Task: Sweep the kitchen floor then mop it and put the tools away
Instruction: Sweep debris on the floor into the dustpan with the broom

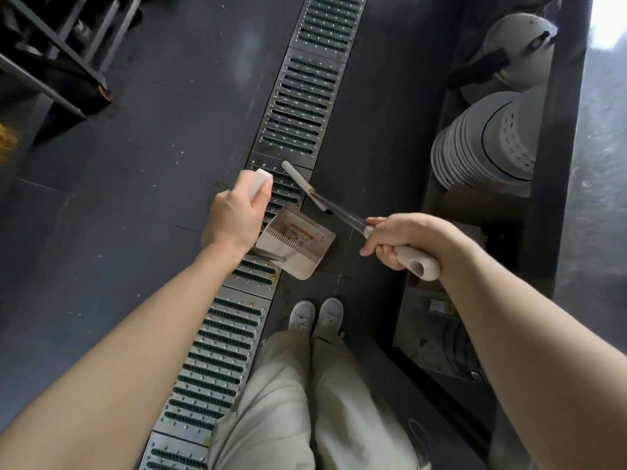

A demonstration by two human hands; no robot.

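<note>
A: State the orientation of the broom (342, 212).

B: Its long axis runs diagonally. The beige grip end sits lower right, in the right hand (400, 242); the thin metal shaft slopes away to the upper left, ending at a narrow whitish head over the drain grate (298, 96). The head is blurred, so bristle detail cannot be told.

A: Hands?

B: Well apart. The right hand is clamped around the broom's grip, fingers curled under it. The left hand (234, 215) grips the white handle top of the dustpan (295, 245).

A: Dustpan position and contents?

B: It hangs below the left hand, straddling the grate's edge and the dark floor (135, 164), ahead of the white shoes (315, 315). It is beige, with comb teeth along two edges and a label with a red stripe inside. Whether it holds any debris cannot be told.

A: Other containers?

B: On the low shelf (488, 212) at right: a stack of white plates (458, 144) with a perforated pale vessel (512, 144) lying on it, and a grey kettle (519, 45) beyond.
</note>
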